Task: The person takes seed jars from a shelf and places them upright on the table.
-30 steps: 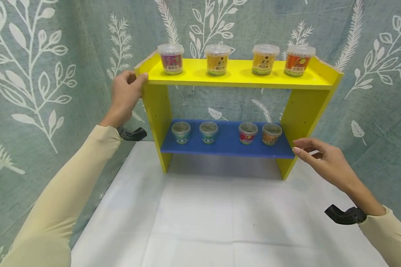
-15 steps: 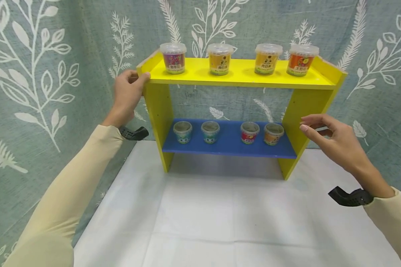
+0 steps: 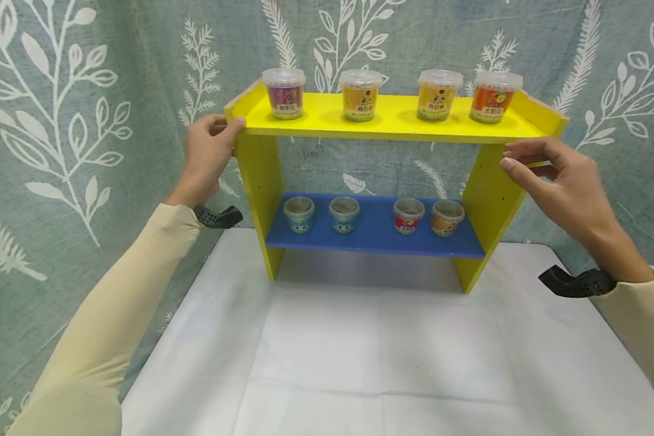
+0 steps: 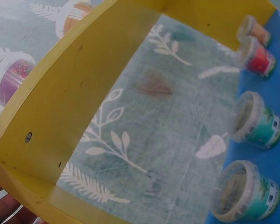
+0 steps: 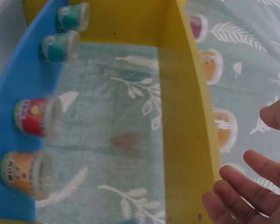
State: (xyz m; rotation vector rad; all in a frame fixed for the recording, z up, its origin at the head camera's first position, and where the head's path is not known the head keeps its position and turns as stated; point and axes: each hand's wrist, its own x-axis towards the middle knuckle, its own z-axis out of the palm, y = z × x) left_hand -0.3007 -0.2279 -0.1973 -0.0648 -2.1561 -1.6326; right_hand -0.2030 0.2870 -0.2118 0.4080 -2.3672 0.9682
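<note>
Centrally, the yellow-and-blue shelf (image 3: 389, 120) stands upright near the far edge of the white-covered table (image 3: 332, 339), its feet set in from the table's left and right edges, with the white surface extending in front of them. The left hand (image 3: 207, 151) grips the shelf's upper left corner, thumb over the front edge and fingers around the outer side of the panel. The right hand (image 3: 564, 181) is raised beside the upper right corner; its fingers are loosely bent and its thumb stands apart from them, the gap narrow in the head view and wider in the right wrist view. Whether these fingertips touch the shelf cannot be told. On the yellow upper board, a purple-labelled cup (image 3: 285, 97) sits near the left edge, two yellow-labelled cups (image 3: 360, 100) occupy the middle, and a red-orange-labelled cup (image 3: 492, 100) sits near the right edge. On the blue lower board (image 3: 373, 233), two teal-labelled cups (image 3: 300, 218) stand in the left half, a red-labelled cup (image 3: 407, 218) and a pale-orange-labelled cup (image 3: 447, 221) in the right, the widest spacing lying between these pairs. Through the open bay between the boards, patterned cloth (image 3: 142, 60) is visible behind.
</note>
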